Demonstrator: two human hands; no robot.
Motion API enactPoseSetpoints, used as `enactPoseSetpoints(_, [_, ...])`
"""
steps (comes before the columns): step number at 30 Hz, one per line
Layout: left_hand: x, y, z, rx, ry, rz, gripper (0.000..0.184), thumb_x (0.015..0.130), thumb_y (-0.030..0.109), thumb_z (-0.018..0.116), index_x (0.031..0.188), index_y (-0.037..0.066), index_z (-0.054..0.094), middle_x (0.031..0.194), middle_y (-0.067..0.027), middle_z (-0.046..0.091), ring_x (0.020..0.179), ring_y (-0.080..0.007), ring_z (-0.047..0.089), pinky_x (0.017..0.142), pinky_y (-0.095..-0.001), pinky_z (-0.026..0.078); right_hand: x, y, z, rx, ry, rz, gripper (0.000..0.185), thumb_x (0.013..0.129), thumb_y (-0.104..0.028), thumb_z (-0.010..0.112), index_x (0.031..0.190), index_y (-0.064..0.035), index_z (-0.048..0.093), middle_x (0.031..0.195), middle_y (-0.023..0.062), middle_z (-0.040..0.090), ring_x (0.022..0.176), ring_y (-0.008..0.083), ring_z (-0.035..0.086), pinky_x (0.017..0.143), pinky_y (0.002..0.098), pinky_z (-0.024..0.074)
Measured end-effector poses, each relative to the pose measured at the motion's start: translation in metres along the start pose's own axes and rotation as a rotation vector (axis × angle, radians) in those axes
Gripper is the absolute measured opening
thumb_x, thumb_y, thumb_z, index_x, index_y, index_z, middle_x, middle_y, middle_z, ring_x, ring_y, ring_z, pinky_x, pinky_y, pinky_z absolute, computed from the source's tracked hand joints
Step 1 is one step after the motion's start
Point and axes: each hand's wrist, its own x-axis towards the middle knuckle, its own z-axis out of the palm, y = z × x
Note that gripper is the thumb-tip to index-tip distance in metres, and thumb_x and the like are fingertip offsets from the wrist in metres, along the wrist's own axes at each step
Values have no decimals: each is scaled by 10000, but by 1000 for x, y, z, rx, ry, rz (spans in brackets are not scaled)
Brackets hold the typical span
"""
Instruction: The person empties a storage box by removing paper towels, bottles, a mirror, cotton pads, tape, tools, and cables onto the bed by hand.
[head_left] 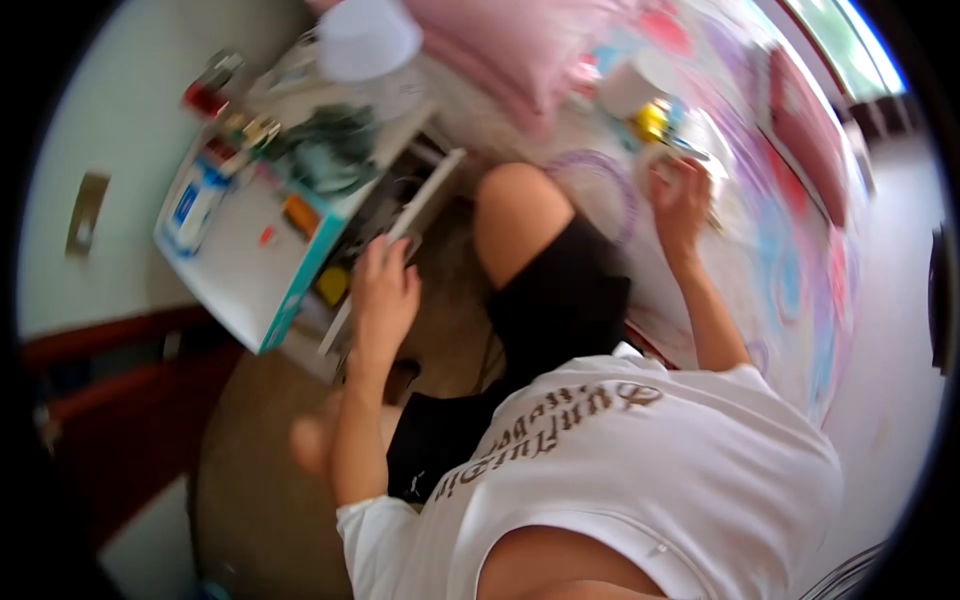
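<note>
I'm looking down from the wearer's head: the left hand (387, 290) is resting at the front edge of a pulled-out drawer (425, 197), its fingers lightly bent, perhaps steadying the panel; I can't tell whether they are gripping it. Beyond that hand, the bench (235, 290) is carrying a blue-and-white packet (195, 210) and a dark green bundle (330, 150), probably kept there for easy reach. Just beside the hand, inside the drawer, something yellow (332, 285) is showing; the rest of the contents are sinking into shadow. The right hand (683, 205) is hovering over or touching pale material (715, 155) on the bed (775, 280), fingers curled; blur is hiding whether it is grasping anything. Just past those fingers, a yellow item (653, 120) and a white, cup-like object (635, 85) are sitting close together, seemingly grouped within reach. Labels are smearing beyond reading, and the lens's dark rim is cutting off the room's edges.
</note>
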Motion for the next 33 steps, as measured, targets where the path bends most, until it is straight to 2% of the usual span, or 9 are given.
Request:
enactPoseSetpoints(3, [-3,-1,-2,10,10,-51,373,922,129,693,1282,55,627,1289,-167,560,1168,-375,595,969,-489,507,21,-75,-5,291,-71,-87,227,898,-43,706,1114,-28,638,1214,168,635,1144,378,605,981,458,498])
enactPoseSetpoints(7, [-6,-6,7,30,32,-63,373,923,138,688,1282,58,627,1268,-155,559,1157,-358,591,944,-481,510,39,-178,1,658,-288,-118,231,894,-5,681,1121,-43,660,1186,143,647,1116,362,628,975,439,505])
enactPoseSetpoints(12, [-9,-15,12,52,-6,-79,349,932,133,682,1269,62,629,1321,-151,560,1190,-365,598,969,-488,519,66,-334,29,998,-477,-602,289,825,21,729,1092,-84,689,1113,115,634,1090,351,616,915,446,536])
enactPoseSetpoints(15, [-9,-20,12,-2,5,-70,352,918,123,685,1259,57,633,1300,-147,564,1173,-359,603,954,-485,526,80,-412,52,1040,-479,-998,297,816,56,703,1082,-75,683,1139,87,634,1073,330,613,915,435,520])
enactPoseSetpoints(17, [-8,-22,10,8,12,-77,347,907,116,689,1243,50,639,1280,-140,569,1155,-351,607,939,-475,535,81,-446,68,965,-542,-1062,225,825,15,710,1026,-87,709,1121,70,630,1114,305,596,945,415,501])
enactPoseSetpoints(20, [-9,-25,9,-17,7,-50,336,907,119,695,1232,49,645,1262,-134,570,1138,-341,610,927,-465,541,86,-476,84,426,-590,-1442,99,826,-99,736,913,-142,755,1083,28,606,1167,232,559,944,367,468])
enactPoseSetpoints(26, [-10,-26,9,-8,1,-67,324,906,123,706,1218,53,652,1225,-122,572,1120,-319,616,906,-464,551,79,-482,114,337,-426,-1607,231,756,-318,849,938,-195,777,1069,38,643,1150,245,599,916,389,495])
enactPoseSetpoints(30, [-10,-21,0,-28,5,-49,302,902,122,705,1193,55,661,1212,-114,575,1119,-312,614,904,-461,558,106,-481,103,457,-575,-1613,295,785,-293,845,1031,-170,737,1109,49,643,1182,262,590,974,416,483])
enactPoseSetpoints(33, [-4,-15,-20,-121,173,68,224,883,84,703,1106,61,687,1154,-98,615,1049,-299,639,861,-426,571,122,-477,90,941,-690,-1315,222,894,-158,778,1099,-115,705,1122,24,664,1119,211,625,925,374,516])
